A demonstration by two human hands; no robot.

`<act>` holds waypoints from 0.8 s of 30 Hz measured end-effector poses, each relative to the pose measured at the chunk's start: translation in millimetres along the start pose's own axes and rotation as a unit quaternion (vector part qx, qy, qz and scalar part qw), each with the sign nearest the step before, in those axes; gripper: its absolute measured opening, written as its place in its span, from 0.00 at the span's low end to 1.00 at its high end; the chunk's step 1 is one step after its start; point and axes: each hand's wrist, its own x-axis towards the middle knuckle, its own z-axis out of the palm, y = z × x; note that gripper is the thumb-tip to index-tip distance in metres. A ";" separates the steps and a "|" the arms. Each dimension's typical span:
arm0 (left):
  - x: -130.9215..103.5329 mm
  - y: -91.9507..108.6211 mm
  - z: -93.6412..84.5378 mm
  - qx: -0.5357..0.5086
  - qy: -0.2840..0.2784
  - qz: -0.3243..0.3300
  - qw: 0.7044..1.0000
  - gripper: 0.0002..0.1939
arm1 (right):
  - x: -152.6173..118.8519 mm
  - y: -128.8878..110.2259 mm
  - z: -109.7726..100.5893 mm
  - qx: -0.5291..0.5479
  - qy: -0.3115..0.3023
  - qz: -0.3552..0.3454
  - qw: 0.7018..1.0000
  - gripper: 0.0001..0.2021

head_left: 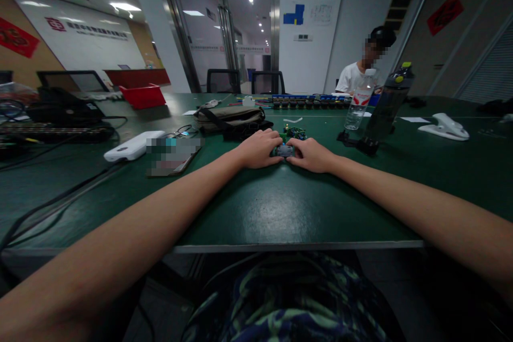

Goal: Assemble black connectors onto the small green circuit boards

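Note:
Both of my hands meet over the green table (276,208), holding a small grey part (285,150) between them. My left hand (259,148) grips it from the left, with thumb and fingers closed around its edge. From the right, my right hand (311,155) pinches the other side. What kind of part it is, I cannot make out. Just behind my fingers lies a small heap of green circuit boards (295,132). Part of the heap is hidden by my hands.
Left of my arm lie a phone (174,157) and a white power bank (134,146) with cables. An olive bag (228,119) sits behind my left hand. A water bottle (358,104) and a dark bottle (387,109) stand right; a person (356,75) sits beyond.

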 end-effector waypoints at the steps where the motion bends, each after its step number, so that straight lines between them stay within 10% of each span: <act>1: -0.1 0.0 0.0 0.000 0.000 0.000 1.000 0.19 | -0.1 0.1 0.0 0.000 0.000 0.000 1.000 0.15; 24: -0.1 -0.9 2.3 0.001 0.009 0.006 1.000 0.18 | 0.2 0.1 0.1 0.001 -0.004 0.005 1.000 0.14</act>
